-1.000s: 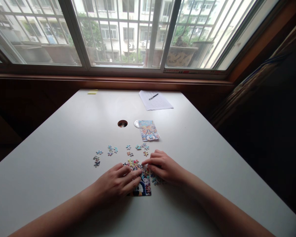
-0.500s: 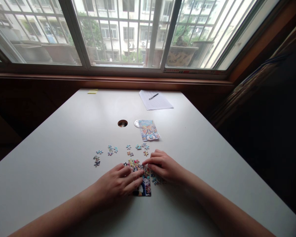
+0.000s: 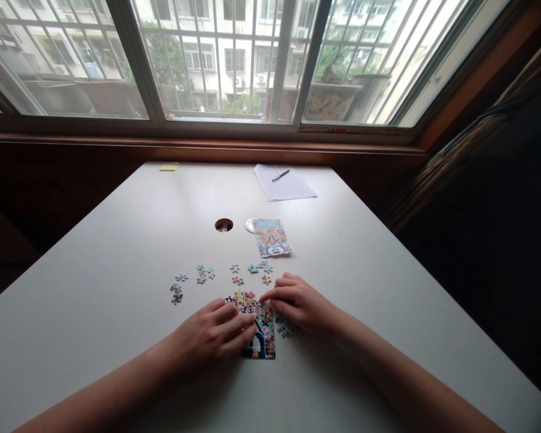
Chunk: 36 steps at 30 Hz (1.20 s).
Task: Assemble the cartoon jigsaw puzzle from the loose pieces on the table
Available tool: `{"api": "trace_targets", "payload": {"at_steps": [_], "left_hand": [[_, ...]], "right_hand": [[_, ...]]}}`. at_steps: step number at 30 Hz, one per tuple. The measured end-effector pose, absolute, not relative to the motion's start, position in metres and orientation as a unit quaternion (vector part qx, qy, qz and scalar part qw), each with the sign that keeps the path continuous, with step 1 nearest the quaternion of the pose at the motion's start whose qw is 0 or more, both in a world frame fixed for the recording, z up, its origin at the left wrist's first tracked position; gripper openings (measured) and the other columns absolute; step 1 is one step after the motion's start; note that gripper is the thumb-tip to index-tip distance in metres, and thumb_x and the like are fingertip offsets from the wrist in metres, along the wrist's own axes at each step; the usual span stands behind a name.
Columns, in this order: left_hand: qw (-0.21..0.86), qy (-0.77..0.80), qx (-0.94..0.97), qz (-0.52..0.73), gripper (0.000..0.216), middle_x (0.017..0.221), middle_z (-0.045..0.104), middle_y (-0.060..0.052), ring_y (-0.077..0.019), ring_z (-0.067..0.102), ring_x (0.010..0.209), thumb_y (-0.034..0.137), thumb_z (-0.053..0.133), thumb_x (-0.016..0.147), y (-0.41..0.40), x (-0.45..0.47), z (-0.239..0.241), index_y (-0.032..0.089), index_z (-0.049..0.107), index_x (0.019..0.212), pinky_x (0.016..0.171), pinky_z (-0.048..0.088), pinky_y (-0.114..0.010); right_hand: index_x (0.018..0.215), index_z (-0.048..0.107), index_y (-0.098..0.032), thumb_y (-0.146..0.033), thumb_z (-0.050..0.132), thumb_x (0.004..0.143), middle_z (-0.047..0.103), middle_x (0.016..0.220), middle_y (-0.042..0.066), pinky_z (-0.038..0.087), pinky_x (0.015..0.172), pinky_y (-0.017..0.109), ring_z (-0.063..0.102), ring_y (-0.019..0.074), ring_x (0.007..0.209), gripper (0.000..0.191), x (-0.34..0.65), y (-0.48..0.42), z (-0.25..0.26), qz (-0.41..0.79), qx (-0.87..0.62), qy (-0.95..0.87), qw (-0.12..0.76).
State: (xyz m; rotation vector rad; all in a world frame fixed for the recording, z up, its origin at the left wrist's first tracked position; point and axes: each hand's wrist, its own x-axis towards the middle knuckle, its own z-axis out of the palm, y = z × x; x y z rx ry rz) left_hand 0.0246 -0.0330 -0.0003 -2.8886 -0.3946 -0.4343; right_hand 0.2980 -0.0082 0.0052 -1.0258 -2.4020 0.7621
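A partly assembled jigsaw puzzle [image 3: 265,340] with a dark, colourful picture lies on the white table. My left hand [image 3: 223,331] rests across its left side, fingers stretched out and lying on the pieces. At the puzzle's upper right edge, the extended index finger of my right hand [image 3: 302,304] touches the pieces, its other fingers bent; I make out no piece held in it. Loose bluish puzzle pieces [image 3: 285,329] lie partly under my right hand. Beyond the puzzle are more loose pieces [image 3: 238,281], several of them scattered to the left [image 3: 177,294].
A printed picture card [image 3: 273,239] overlaps a silvery disc [image 3: 249,225] beside a round hole [image 3: 224,225] in the table. Farther back lie paper sheets [image 3: 293,187] with a pen [image 3: 281,175] and a yellow slip [image 3: 169,167]. A barred window [image 3: 229,60] stands behind.
The fingers of my left hand have drawn back a little to the left, uncovering more of the puzzle's middle. My right hand stays almost in the same place.
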Motion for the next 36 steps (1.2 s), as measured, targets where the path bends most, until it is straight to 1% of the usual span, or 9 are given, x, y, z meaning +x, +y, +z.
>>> {"api": "trace_targets", "payload": {"at_steps": [4,9,13,18,22,30,33,36], "left_hand": [[0.096,-0.134,-0.975,-0.146,0.028,0.136,0.06,-0.009,-0.0202,0.054,0.093,0.018,0.054,0.098,-0.033,0.0242,-0.0004,0.016,0.061,0.125,0.082,0.045,-0.035],[0.094,-0.141,-0.978,-0.119,0.033,0.151,0.048,-0.005,-0.0216,0.052,0.098,0.019,0.05,0.099,-0.0344,0.0227,-0.0008,0.017,0.058,0.131,0.086,0.044,-0.037],[0.09,-0.144,-0.98,-0.101,0.039,0.154,0.044,-0.005,-0.0216,0.051,0.096,0.019,0.05,0.098,-0.0346,0.0232,-0.0001,0.017,0.055,0.136,0.085,0.043,-0.038],[0.102,-0.142,-0.98,-0.096,0.038,0.153,0.045,-0.007,-0.0208,0.051,0.092,0.019,0.05,0.098,-0.0342,0.0255,0.0005,0.016,0.055,0.136,0.083,0.041,-0.037],[0.107,-0.142,-0.979,-0.099,0.037,0.153,0.045,-0.008,-0.0211,0.051,0.094,0.021,0.051,0.098,-0.0345,0.0257,0.0004,0.016,0.056,0.134,0.083,0.04,-0.037],[0.095,-0.147,-0.98,-0.093,0.037,0.152,0.046,-0.006,-0.0211,0.049,0.095,0.02,0.048,0.099,-0.0355,0.0253,0.0007,0.015,0.055,0.135,0.082,0.04,-0.038],[0.092,-0.149,-0.98,-0.092,0.039,0.151,0.046,-0.006,-0.0229,0.049,0.098,0.023,0.048,0.099,-0.0351,0.024,-0.0006,0.016,0.054,0.137,0.085,0.041,-0.039],[0.088,-0.159,-0.978,-0.099,0.043,0.146,0.05,-0.008,-0.025,0.048,0.103,0.022,0.051,0.097,-0.034,0.022,-0.0022,0.018,0.052,0.139,0.088,0.041,-0.041]], "right_hand": [[0.108,0.075,-0.023,-0.019,0.059,0.095,0.066,0.083,0.004,0.042,0.08,0.032,0.054,0.0188,0.085,0.021,0.2975,-0.0078,0.0054,0.272,-0.369,-0.864,0.206],[0.108,0.075,-0.023,-0.021,0.059,0.096,0.067,0.084,0.004,0.041,0.08,0.033,0.054,0.0194,0.086,0.02,0.2977,-0.0079,0.0048,0.274,-0.369,-0.865,0.201],[0.108,0.075,-0.023,-0.021,0.058,0.096,0.066,0.084,0.004,0.041,0.081,0.033,0.054,0.0197,0.087,0.021,0.2979,-0.0081,0.0043,0.275,-0.371,-0.864,0.201],[0.107,0.075,-0.023,-0.02,0.058,0.096,0.067,0.084,0.004,0.041,0.081,0.033,0.055,0.0192,0.086,0.021,0.2974,-0.0072,0.0058,0.285,-0.376,-0.858,0.202],[0.106,0.075,-0.022,-0.02,0.057,0.096,0.067,0.084,0.004,0.041,0.081,0.033,0.055,0.0193,0.086,0.021,0.2973,-0.0064,0.0069,0.29,-0.377,-0.856,0.204],[0.106,0.075,-0.023,-0.02,0.058,0.096,0.067,0.085,0.004,0.041,0.081,0.033,0.055,0.0193,0.087,0.021,0.2966,-0.0066,0.0058,0.29,-0.377,-0.856,0.203],[0.107,0.075,-0.024,-0.02,0.058,0.096,0.067,0.084,0.004,0.041,0.081,0.033,0.054,0.0192,0.086,0.021,0.2968,-0.0065,0.0053,0.283,-0.379,-0.858,0.202],[0.108,0.075,-0.024,-0.02,0.059,0.096,0.067,0.084,0.004,0.041,0.081,0.033,0.054,0.0193,0.086,0.021,0.2971,-0.0066,0.0048,0.277,-0.377,-0.861,0.199]]}}
